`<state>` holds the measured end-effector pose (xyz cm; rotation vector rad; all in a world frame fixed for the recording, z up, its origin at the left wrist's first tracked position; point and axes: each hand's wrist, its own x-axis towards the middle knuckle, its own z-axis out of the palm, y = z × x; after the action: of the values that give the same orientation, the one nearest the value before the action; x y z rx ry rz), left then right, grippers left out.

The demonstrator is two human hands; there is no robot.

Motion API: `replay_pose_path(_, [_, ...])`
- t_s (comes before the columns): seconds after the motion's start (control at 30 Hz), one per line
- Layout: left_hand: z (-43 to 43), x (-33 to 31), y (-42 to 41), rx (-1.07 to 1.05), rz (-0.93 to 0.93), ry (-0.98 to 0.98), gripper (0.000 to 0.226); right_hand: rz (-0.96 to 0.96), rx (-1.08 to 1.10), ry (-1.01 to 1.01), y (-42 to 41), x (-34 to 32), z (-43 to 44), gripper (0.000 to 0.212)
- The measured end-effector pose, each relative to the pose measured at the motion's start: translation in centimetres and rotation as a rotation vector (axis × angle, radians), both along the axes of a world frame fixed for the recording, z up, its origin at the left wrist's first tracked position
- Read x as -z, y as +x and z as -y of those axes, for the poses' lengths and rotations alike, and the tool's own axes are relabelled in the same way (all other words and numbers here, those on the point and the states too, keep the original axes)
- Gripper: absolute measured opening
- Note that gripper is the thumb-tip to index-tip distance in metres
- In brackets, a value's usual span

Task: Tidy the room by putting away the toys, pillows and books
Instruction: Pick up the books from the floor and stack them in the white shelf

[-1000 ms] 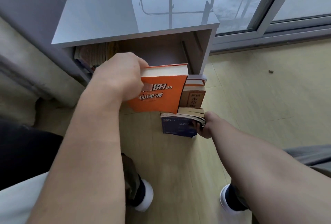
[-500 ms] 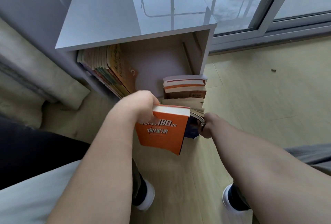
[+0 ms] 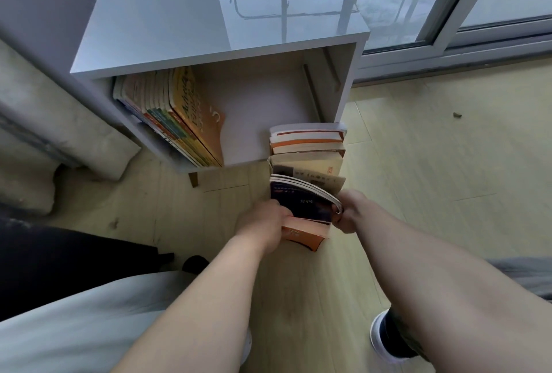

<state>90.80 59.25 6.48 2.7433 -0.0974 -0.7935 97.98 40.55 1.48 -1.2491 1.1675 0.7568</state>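
Observation:
A row of books (image 3: 307, 151) stands on the wooden floor in front of a white shelf unit (image 3: 209, 23). My left hand (image 3: 263, 228) is shut on an orange book (image 3: 304, 233) at the near end of the row, low by the floor. My right hand (image 3: 348, 211) grips a dark blue book (image 3: 301, 202) that leans over the orange one. Inside the shelf, several books (image 3: 176, 119) lean against the left wall. The right half of the shelf compartment holds nothing.
A grey cushion or sofa edge (image 3: 59, 121) lies left of the shelf. A sliding glass door (image 3: 448, 14) runs along the back right. My shoes (image 3: 388, 339) and legs are at the bottom. Bare floor (image 3: 448, 178) stretches to the right.
My left hand has brought the orange book down from shelf height to the floor at the near end of the row. My right hand stays on the dark blue book.

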Motion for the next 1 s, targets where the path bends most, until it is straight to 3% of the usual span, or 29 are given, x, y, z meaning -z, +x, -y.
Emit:
replay_pose_path(0.2, [0.1, 0.7, 2.0, 0.014, 0.003, 0.019, 0.036, 0.027, -0.055, -0.003, 0.4, 0.5, 0.7, 0.031])
replay_pose_path(0.33, [-0.1, 1.8, 1.4, -0.003, -0.033, 0.042, 0.028, 0.009, -0.079, 0.104, 0.6, 0.3, 1.0, 0.02])
replay_pose_path(0.53, [0.4, 3.0, 0.3, 0.04, 0.03, 0.132, 0.02, 0.035, 0.127, 0.086, -0.5, -1.6, 4.3, 0.033])
replay_pose_path(0.67, [0.6, 3.4, 0.8, 0.026, 0.039, 0.111, 0.024, 0.043, 0.249, 0.147, -0.9, -2.1, 8.6, 0.027])
replay_pose_path(0.73, [1.0, 3.6, 0.9, -0.018, 0.036, 0.08, 0.022, 0.049, 0.22, 0.183, -1.6, -2.3, 11.1, 0.042])
replay_pose_path(0.87, [1.5, 3.8, 1.9, -0.104, 0.052, 0.036, 0.015, 0.039, 0.156, 0.27, -4.1, -3.2, 15.0, 0.039])
replay_pose_path(1.0, [1.9, 3.6, 3.8, -0.179, 0.094, 0.021, 0.005, 0.03, 0.106, 0.188, -5.4, -2.1, 17.0, 0.047])
